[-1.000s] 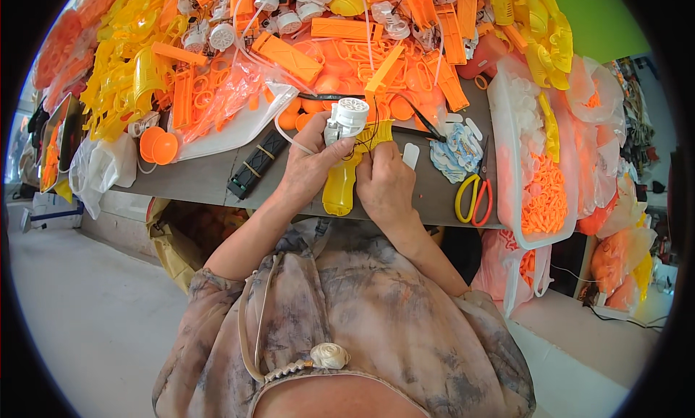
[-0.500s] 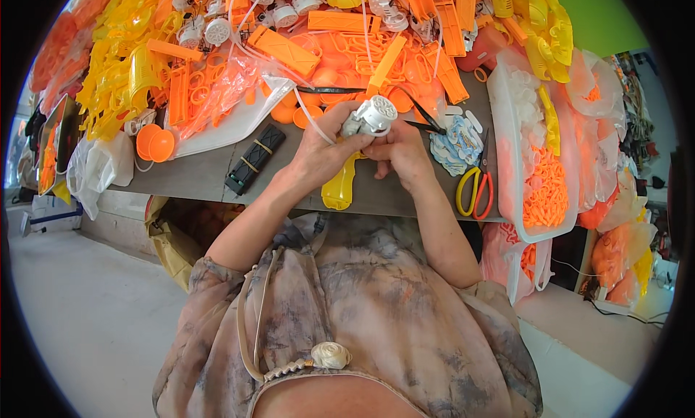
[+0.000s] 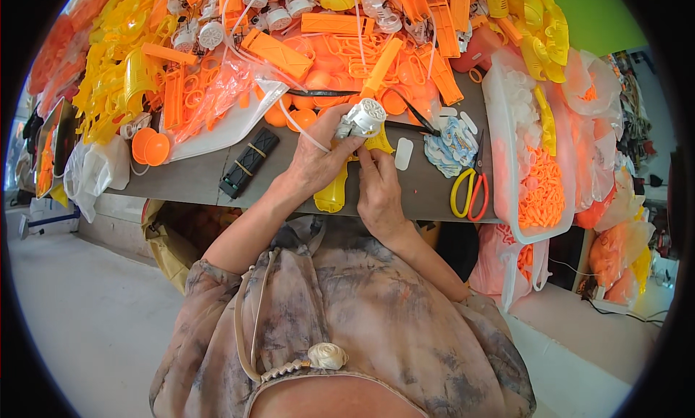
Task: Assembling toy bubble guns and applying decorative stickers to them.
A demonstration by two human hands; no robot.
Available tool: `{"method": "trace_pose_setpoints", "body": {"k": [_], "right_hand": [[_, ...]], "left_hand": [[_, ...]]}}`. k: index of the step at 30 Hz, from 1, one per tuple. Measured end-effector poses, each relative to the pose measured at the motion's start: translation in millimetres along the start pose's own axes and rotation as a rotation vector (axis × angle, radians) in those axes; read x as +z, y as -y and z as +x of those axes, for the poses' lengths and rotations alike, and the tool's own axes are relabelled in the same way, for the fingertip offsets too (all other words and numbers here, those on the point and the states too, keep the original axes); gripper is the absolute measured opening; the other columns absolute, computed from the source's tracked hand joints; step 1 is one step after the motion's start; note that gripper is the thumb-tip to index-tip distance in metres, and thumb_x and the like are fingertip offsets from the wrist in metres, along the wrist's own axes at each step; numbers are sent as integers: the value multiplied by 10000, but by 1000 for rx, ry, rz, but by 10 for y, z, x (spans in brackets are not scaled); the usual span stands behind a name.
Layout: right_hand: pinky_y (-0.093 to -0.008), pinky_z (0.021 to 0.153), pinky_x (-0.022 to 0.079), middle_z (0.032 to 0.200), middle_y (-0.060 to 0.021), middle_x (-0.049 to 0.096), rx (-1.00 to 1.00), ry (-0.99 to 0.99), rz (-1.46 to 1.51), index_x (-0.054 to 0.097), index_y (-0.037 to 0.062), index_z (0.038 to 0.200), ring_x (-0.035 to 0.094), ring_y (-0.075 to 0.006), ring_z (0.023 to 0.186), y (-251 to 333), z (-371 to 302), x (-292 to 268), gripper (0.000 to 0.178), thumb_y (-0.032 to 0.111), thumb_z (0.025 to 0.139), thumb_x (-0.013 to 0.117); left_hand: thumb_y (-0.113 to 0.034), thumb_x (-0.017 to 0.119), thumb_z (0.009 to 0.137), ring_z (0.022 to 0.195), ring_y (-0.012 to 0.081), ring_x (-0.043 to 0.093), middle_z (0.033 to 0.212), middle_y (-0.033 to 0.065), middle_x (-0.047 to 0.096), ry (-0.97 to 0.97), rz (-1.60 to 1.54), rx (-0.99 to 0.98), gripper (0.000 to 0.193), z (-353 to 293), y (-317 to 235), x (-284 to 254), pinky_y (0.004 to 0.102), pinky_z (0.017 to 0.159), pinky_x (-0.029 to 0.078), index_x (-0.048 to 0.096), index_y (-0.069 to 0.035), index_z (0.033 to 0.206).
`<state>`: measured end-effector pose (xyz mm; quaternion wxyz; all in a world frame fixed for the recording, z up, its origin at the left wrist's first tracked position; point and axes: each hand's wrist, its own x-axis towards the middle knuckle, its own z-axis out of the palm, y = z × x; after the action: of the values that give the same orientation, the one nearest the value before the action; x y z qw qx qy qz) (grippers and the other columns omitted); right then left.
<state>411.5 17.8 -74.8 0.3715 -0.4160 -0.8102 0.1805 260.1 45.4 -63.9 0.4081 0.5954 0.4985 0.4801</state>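
My left hand point(image 3: 313, 159) is closed around a white plastic mechanism point(image 3: 367, 118) with a round grille face and the yellow plastic shell point(image 3: 331, 194) beneath it. The shell's grip-like end points toward me, over the table's front edge. A thin clear tube point(image 3: 305, 133) runs from the mechanism past my left fingers. My right hand point(image 3: 381, 193) has its fingers pressed together at the shell's lower right side, just below the mechanism. What lies between those fingertips is partly hidden. Right of that hand lies a white oblong piece point(image 3: 404, 154).
Orange plastic parts point(image 3: 376, 67) and white mechanisms point(image 3: 279, 17) crowd the back, with yellow shells point(image 3: 119, 63) far left. A black banded block point(image 3: 249, 162) lies left. At right are blue-white stickers point(image 3: 450, 147), yellow-and-red-handled scissors point(image 3: 469, 193) and a clear bin point(image 3: 508, 165) of small orange pieces.
My right hand has come down and left, from beside the white mechanism to the yellow shell's lower side, uncovering the white oblong piece. My left hand has shifted slightly left with the parts.
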Motion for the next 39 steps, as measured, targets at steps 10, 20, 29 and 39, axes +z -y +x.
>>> {"method": "trace_pose_setpoints", "body": {"k": [10,20,29,39], "right_hand": [[-330,752,449,990,-181,507,-16,23,108,534,-64,1122,526,-286,901,-47,92,-158,343,-65,780,563],[-236,696,444,975,-50,528,156,-83,330,512,17,1189,526,-109,826,-166,564,-242,362,94,858,636],[-221,747,438,1014,-28,544,322,-97,901,485,3,1199,511,-85,851,-292,488,-221,303,121,926,545],[-211,764,416,1042,-31,556,324,-163,1141,474,6,1202,515,-76,876,-436,321,-142,285,86,931,503]], "left_hand": [[-64,645,787,929,319,599,992,182,589,-35,98,20,407,25,-53,-43,373,770,483,491,-13,1160],[-71,690,741,866,368,576,1035,171,551,-160,472,398,489,-73,-299,-2,399,748,479,483,-10,1180],[-68,637,672,807,260,549,865,97,500,501,676,658,439,-619,-410,225,359,707,442,543,-40,1100],[6,597,658,967,278,518,1015,88,567,167,793,702,370,510,-690,-235,397,798,438,624,-84,1015]]}}
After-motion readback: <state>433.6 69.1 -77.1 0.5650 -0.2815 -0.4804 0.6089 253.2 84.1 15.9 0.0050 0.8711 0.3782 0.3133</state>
